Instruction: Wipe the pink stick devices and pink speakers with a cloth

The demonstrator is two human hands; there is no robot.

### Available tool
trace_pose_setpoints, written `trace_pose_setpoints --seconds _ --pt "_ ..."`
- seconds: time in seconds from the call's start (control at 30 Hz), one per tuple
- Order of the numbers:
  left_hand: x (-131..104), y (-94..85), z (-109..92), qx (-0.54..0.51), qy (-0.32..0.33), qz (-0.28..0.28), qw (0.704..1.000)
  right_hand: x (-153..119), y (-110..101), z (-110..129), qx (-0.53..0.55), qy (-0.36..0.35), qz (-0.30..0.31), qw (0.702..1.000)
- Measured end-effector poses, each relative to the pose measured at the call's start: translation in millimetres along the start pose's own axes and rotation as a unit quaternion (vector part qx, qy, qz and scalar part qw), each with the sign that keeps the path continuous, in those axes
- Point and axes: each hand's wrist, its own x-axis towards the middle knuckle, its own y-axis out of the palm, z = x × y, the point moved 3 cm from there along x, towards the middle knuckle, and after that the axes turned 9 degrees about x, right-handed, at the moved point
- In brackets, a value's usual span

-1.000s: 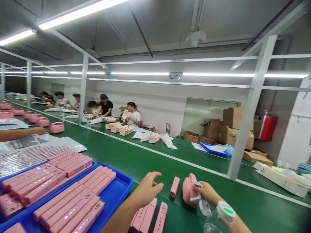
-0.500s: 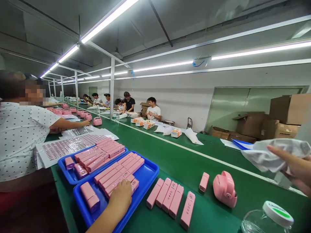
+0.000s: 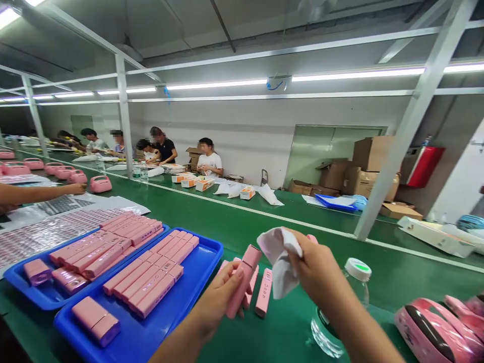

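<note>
A pink rectangular bar [image 3: 244, 281] is held upright at a tilt in my left hand [image 3: 221, 295], in front of the green table. My right hand [image 3: 312, 259] pinches a crumpled white cloth [image 3: 279, 259], which hangs just right of the bar's top, apart from it. Between and behind my hands, more pink bars lie on the table, one [image 3: 263, 293] fully visible, others partly hidden. Left of my left hand, a blue tray [image 3: 204, 269] carries rows of pink bars [image 3: 151, 272]. A second blue tray [image 3: 26, 292] with pink bars overlaps its left side.
A clear bottle with a white lid [image 3: 358, 269] stands behind my right forearm. Glossy pink cases [image 3: 434, 327] sit at the lower right. Another person's arm [image 3: 41, 193] reaches in from the left over printed sheets [image 3: 75, 222]. A metal post [image 3: 410, 131] rises behind the table.
My left hand has left the tray and now holds a bar in front of me. My right hand has brought the cloth inward beside it. The view has turned right.
</note>
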Motion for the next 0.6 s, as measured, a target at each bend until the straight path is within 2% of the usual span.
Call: trace_pose_setpoints --seconds 0.1,0.17,0.2,0.23,0.27,0.33,0.37,0.43,0.5,0.6 --pt "4.5 25.5 14.2 -0.155 -0.018 0.037 0.987 -30.5 37.8 -5.3 -0.045 -0.053 -0.004 0.998" --pt "6.5 31.2 23.8 -0.273 -0.028 0.065 0.960 -55.9 64.2 -8.2 -0.066 -0.111 0.000 0.992" --pt "7.1 31.4 27.8 -0.309 -0.030 0.076 0.948 -68.8 75.6 -8.6 -0.076 -0.168 0.002 0.983" --pt "7.4 30.7 31.3 -0.330 -0.032 0.084 0.940 -82.8 86.0 -6.3 -0.107 -0.285 0.013 0.952" --pt "7.2 29.7 34.4 -0.345 -0.035 0.089 0.934 -94.2 93.0 -7.4 -0.122 -0.351 0.022 0.928" --pt "5.2 30.2 39.2 -0.374 -0.047 0.101 0.921 -108.0 97.1 -13.4 -0.122 -0.410 0.035 0.903" --pt "3.6 32.2 41.0 -0.388 -0.054 0.107 0.914 -109.5 94.8 -18.2 -0.110 -0.388 0.030 0.915" --pt "0.4 39.0 43.7 -0.401 -0.069 0.118 0.906 -107.3 87.7 -28.0 -0.080 -0.296 0.001 0.952" --pt "-1.7 46.4 45.9 -0.408 -0.089 0.127 0.900 -106.5 85.1 -33.8 -0.048 -0.229 -0.020 0.972" --pt "-1.7 51.3 48.6 -0.421 -0.123 0.141 0.888 -113.3 93.3 -35.6 0.077 -0.229 0.019 0.970"
